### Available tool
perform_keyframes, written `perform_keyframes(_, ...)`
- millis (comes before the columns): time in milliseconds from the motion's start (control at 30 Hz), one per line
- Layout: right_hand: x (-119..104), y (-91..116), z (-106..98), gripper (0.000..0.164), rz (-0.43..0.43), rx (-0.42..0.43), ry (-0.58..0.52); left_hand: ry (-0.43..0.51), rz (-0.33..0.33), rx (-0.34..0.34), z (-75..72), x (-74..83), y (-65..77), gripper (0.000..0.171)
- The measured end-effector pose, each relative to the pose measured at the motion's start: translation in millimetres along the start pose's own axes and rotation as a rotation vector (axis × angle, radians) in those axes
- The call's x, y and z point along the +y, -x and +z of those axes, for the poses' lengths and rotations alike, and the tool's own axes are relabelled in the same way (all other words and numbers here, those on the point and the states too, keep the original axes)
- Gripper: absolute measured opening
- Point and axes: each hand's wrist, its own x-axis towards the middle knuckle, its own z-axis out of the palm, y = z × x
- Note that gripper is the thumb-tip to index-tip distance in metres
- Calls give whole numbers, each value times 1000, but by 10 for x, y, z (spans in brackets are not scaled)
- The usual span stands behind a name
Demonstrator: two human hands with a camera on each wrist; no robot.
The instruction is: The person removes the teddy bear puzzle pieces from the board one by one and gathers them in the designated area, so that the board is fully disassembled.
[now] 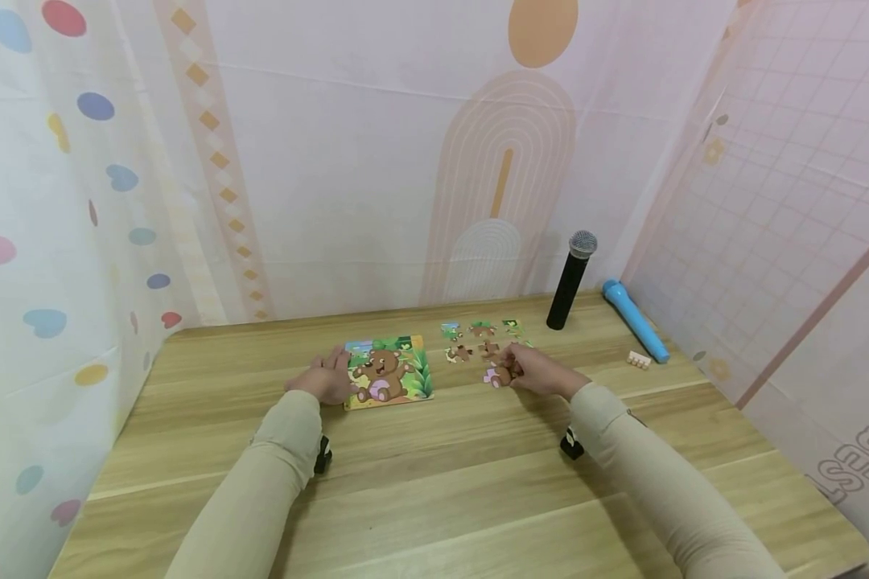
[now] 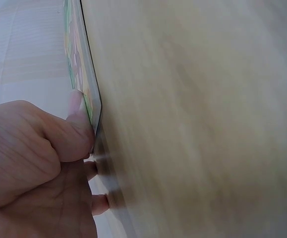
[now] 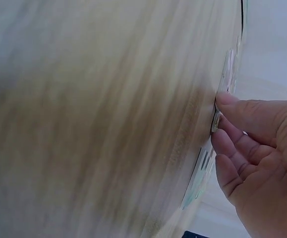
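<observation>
A flat jigsaw puzzle board (image 1: 391, 370) with a brown bear picture lies on the table, its picture facing up. My left hand (image 1: 323, 376) rests at the board's left edge, thumb on the near corner and other fingertips down on the tabletop. To the right, my right hand (image 1: 543, 371) pinches a small puzzle piece (image 3: 215, 120) between thumb and fingers, low over the table. Just left of those fingers is a bear-body piece (image 1: 494, 375) with lilac on it, partly covered. Several loose pieces (image 1: 459, 354) are spread out behind, between the board and the right hand.
A black microphone (image 1: 567, 291) stands upright at the back right. Beside it lies a blue microphone (image 1: 636, 323), with a small pale studded block (image 1: 639, 360) near its end. A printed curtain (image 1: 333, 201) hangs along the table's (image 1: 420, 490) back edge.
</observation>
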Motion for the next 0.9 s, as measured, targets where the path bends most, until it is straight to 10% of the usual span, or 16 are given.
perform_keyframes(500,-31,-67,-161,42,16,62,-87,19,-2,16,30,-12,-20,72)
perform_keyframes(900,-570,-461,41,40,-58,32,-126,14,-5,28,15,-25,-30,73)
